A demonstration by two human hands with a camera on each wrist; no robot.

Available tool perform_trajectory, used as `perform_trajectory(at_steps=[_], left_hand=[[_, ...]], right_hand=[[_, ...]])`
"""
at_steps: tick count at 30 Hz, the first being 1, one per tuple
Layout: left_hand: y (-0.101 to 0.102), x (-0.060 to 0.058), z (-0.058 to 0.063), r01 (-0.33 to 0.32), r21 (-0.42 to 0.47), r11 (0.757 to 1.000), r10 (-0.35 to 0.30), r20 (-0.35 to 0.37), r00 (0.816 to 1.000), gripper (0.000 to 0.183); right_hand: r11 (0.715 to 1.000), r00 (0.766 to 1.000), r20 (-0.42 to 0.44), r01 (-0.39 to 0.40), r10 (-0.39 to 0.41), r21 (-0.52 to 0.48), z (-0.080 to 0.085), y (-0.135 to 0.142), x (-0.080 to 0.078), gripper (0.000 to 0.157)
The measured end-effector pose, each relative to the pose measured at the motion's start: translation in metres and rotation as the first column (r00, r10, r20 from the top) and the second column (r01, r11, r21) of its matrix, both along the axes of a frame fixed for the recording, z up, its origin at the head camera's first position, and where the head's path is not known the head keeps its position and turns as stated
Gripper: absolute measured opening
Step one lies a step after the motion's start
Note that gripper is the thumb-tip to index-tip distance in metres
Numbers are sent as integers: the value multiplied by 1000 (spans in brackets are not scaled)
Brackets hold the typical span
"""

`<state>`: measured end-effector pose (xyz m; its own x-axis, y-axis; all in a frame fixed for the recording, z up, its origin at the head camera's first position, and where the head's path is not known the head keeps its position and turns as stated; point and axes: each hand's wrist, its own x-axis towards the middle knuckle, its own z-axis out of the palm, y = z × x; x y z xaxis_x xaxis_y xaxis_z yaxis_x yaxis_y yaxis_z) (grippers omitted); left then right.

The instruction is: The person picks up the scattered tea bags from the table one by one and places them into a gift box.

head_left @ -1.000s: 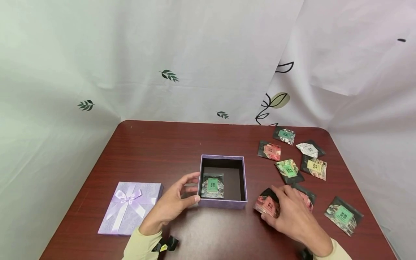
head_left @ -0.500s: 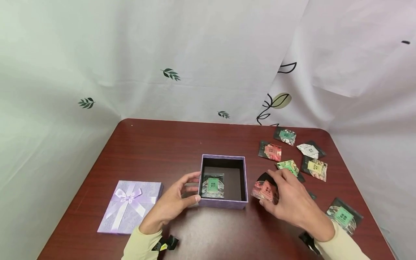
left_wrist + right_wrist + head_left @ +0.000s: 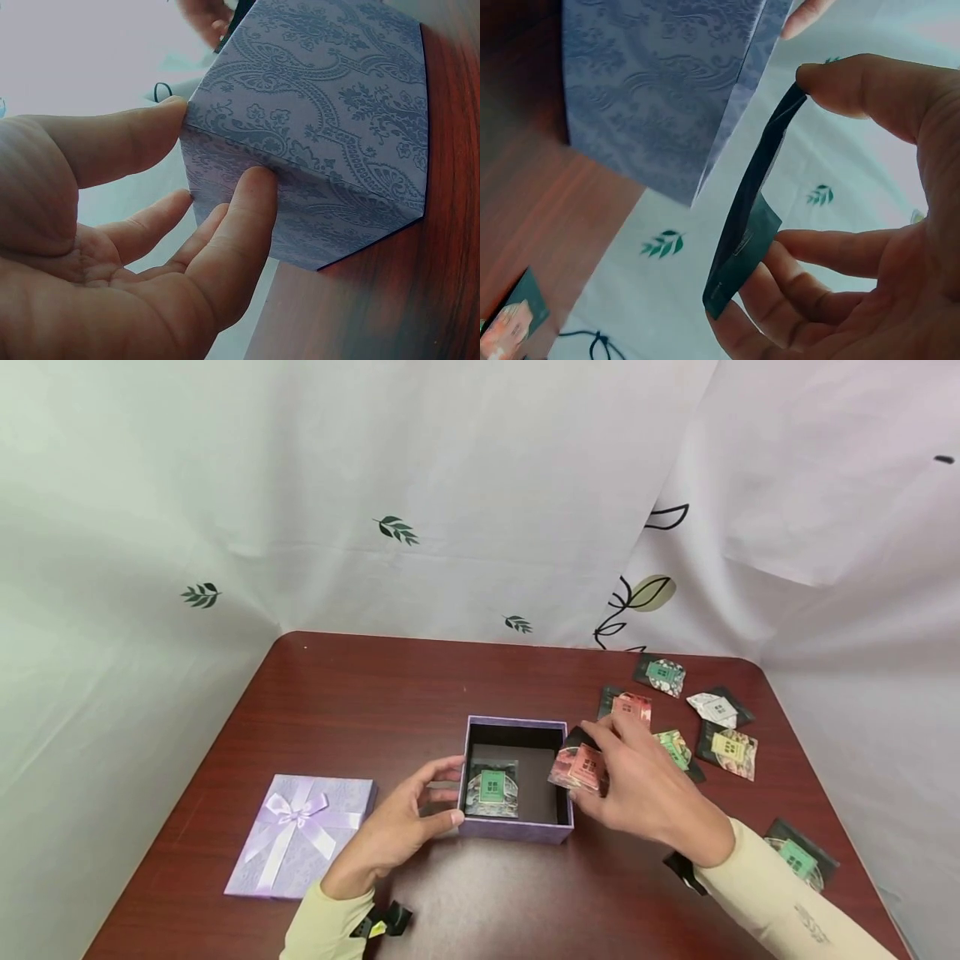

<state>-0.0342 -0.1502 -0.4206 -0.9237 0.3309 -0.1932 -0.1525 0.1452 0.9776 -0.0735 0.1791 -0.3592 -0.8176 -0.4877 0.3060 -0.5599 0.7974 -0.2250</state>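
My right hand (image 3: 637, 777) pinches a small packet, black on top with a red label (image 3: 587, 764), between thumb and fingers. The packet overlaps the right rim of an uncovered purple box (image 3: 517, 832) and is tilted; its dark back shows in the right wrist view. Inside the box, a packet with a green label (image 3: 492, 787) lies flat at the left. My left hand (image 3: 408, 822) holds the box at its left side, thumb near the front corner, fingertips on the patterned wall (image 3: 315, 97).
A lilac lid (image 3: 300, 835) with a ribbon bow lies left of the box. At right are several more packets, including white (image 3: 717, 707), yellow (image 3: 727, 749) and green-labelled (image 3: 801, 856) ones. White cloth (image 3: 450, 485) hangs behind the table (image 3: 360, 693).
My right hand has lifted the red-labelled packet off the table and carried it left to the box's right rim. The left hand has stayed at the box.
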Motion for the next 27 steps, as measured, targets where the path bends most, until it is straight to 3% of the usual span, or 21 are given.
perform_trajectory(at_steps=[15,27], left_hand=[[-1,1,-1,-4,33,999,4,19,1000,74],[0,4,3,-1,35,999,0,25,1000,72]], right_hand=[[993,974,194,-121,117,9,-9,-65,-24,80],[973,935,302,-219,187,75,-41,-100,-38,72]])
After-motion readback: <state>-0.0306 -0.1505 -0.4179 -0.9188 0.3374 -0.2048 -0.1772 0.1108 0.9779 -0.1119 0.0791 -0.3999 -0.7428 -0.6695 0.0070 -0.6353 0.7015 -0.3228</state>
